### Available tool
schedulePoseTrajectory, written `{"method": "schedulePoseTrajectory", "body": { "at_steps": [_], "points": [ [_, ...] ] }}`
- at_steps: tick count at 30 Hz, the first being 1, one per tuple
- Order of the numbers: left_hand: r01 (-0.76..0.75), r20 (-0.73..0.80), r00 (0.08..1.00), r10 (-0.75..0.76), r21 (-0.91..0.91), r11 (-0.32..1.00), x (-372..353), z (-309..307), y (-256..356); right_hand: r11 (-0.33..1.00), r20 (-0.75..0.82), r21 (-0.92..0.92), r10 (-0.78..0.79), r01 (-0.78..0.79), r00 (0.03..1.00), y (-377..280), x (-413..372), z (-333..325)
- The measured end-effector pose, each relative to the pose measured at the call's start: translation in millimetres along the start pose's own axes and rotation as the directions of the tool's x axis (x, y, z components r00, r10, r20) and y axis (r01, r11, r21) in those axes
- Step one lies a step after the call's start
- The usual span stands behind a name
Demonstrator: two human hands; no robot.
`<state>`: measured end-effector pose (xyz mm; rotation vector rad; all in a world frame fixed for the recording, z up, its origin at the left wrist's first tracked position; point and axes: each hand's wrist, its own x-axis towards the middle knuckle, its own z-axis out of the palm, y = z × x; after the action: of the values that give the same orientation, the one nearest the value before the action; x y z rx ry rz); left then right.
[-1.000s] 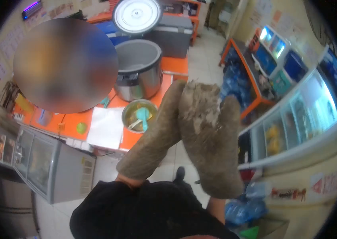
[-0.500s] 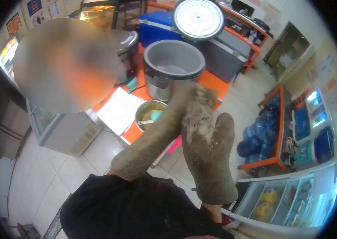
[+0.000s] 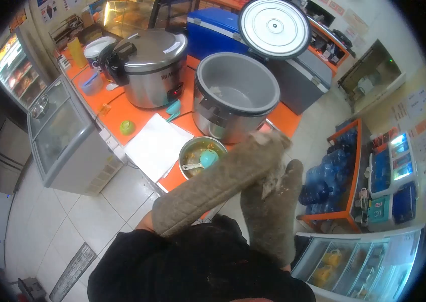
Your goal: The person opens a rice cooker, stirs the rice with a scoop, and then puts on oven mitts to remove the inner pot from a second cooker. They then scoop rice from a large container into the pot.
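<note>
Thick, stained brown quilted oven mitts cover both of my hands, so my fingers are hidden. My left hand (image 3: 218, 183), in its mitt, reaches across to the right, and its tip overlaps the upper end of the other mitt. My right hand (image 3: 269, 216) points upward in its mitt, thumb part standing apart. Pale, frayed, fluffy material (image 3: 273, 182) shows between the mitts. Just beyond them stands a large rice cooker (image 3: 223, 118) without its lid, a few whitish bits inside its grey pot. Nearer, a metal pot (image 3: 185, 151) holds food and a turquoise ladle (image 3: 209, 158).
A closed rice cooker (image 3: 152, 75) stands left on the orange table (image 3: 111, 103), near white paper (image 3: 155, 143). Behind are a round metal lid (image 3: 275, 30) and a blue cooler (image 3: 213, 30). A chest freezer (image 3: 67, 146) is left; water bottles (image 3: 326, 173) and a glass-fronted fridge (image 3: 359, 261) are right.
My left mitt has tilted flatter and shifted right across the right mitt. The view has shifted, and the blurred area at left is gone, exposing the closed cooker and table.
</note>
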<state>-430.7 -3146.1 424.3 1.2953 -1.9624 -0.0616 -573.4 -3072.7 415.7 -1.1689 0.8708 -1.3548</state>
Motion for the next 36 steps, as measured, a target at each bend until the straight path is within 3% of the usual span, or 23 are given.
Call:
{"method": "schedulePoseTrajectory", "body": {
  "at_steps": [1, 4, 7, 9, 11, 14, 17, 21, 22, 23, 24, 25, 26, 29, 30, 31, 33, 34, 35, 36],
  "points": [
    [-0.175, 0.003, 0.983, 0.186, 0.352, 0.919, 6.6, 11.4, -12.2, 0.996, -0.001, 0.077, 0.043, -0.043, 0.999, 4.0, 13.3, -9.8],
    [0.003, -0.172, 0.985, 0.011, 0.081, 0.997, 37.6, -47.5, -72.7, 0.885, 0.079, 0.405, 0.218, -0.231, 0.973, 14.6, 68.0, -65.7],
    [0.065, -0.284, 0.958, 0.037, 0.342, 0.937, 62.2, -64.8, -138.7, 0.615, 0.263, 0.666, 0.336, -0.422, 0.904, 53.5, 132.7, -149.0],
    [0.119, -0.321, 0.947, 0.031, 0.438, 0.891, 62.6, -63.7, -159.0, 0.488, 0.343, 0.72, 0.37, -0.495, 0.863, 100.9, 147.3, -192.1],
    [0.175, -0.319, 0.948, -0.012, 0.487, 0.856, 67.0, -58.0, -168.4, 0.341, 0.08, 0.849, 0.671, -0.403, 0.737, 135.3, 158.8, -229.3],
    [0.269, -0.278, 0.951, -0.135, 0.531, 0.804, 70.2, -47.3, -168.1, 0.428, -0.063, 0.816, 0.734, -0.389, 0.676, 180.0, 191.4, -260.4],
    [0.311, -0.221, 0.949, -0.222, 0.558, 0.77, 92.8, -40.7, -167.4, 0.658, -0.107, 0.657, 0.563, -0.367, 0.819, 160.2, 287.5, -281.9],
    [0.362, -0.067, 0.915, -0.398, 0.573, 0.735, 147.6, -31.8, -182.2, 0.932, -0.166, 0.336, 0.197, -0.132, 0.966, 83.9, 481.4, -239.6],
    [0.641, -0.108, 0.741, -0.663, 0.405, 0.651, 173.5, -26.6, -177.8, 0.967, -0.162, 0.235, 0.135, -0.094, 0.978, 67.8, 515.1, -213.7],
    [0.858, -0.138, 0.492, -0.86, 0.242, 0.453, 199.3, -21.3, -173.3, 0.991, -0.145, 0.117, 0.085, -0.068, 0.986, 57.5, 534.8, -185.1],
    [0.861, -0.14, 0.487, -0.862, 0.242, 0.448, 208.0, -16.2, -185.9, 0.999, -0.105, 0.023, 0.05, -0.048, 0.993, 49.1, 541.6, -161.1],
    [0.592, 0.044, 0.642, -0.766, 0.605, 0.532, 211.6, -5.0, -203.4, 0.966, -0.072, -0.223, 0.117, -0.13, 0.991, 15.8, 509.5, -129.8],
    [0.188, 0.281, 0.687, -0.67, 0.822, 0.537, 208.5, 7.4, -215.6, 0.93, -0.016, -0.354, 0.102, -0.101, 0.995, 10.2, 484.7, -109.0],
    [0.103, 0.221, 0.744, -0.631, 0.894, 0.436, 201.7, 31.3, -228.6, 0.857, 0.21, -0.496, -0.038, 0.14, 0.977, 40.7, 476.2, -94.4],
    [0.106, 0.21, 0.752, -0.625, 0.898, 0.428, 206.5, 31.5, -229.0, 0.844, 0.268, -0.492, -0.088, 0.215, 0.959, 43.6, 480.7, -91.8],
    [0.23, 0.122, 0.783, -0.61, 0.854, 0.467, 205.8, 35.8, -228.4, 0.632, 0.406, -0.698, -0.038, 0.337, 0.913, 40.9, 489.1, -97.7],
    [0.343, 0.038, 0.796, -0.604, 0.794, 0.503, 202.6, 39.8, -198.5, 0.367, 0.513, -0.81, 0.064, 0.458, 0.856, 40.8, 493.4, -93.0],
    [0.611, -0.122, 0.727, -0.676, 0.565, 0.555, 208.9, 31.5, -159.6, 0.398, 0.348, -0.881, 0.175, 0.257, 0.921, 44.0, 504.7, -83.9],
    [0.793, -0.242, 0.606, -0.758, 0.259, 0.552, 213.5, 26.6, -139.5, 0.405, 0.262, -0.902, 0.231, 0.152, 0.937, 49.3, 507.6, -82.0],
    [0.792, -0.243, 0.607, -0.757, 0.259, 0.552, 214.9, 26.7, -140.3, 0.404, 0.173, -0.914, 0.285, 0.046, 0.943, 54.4, 510.4, -79.8]
  ]
}}
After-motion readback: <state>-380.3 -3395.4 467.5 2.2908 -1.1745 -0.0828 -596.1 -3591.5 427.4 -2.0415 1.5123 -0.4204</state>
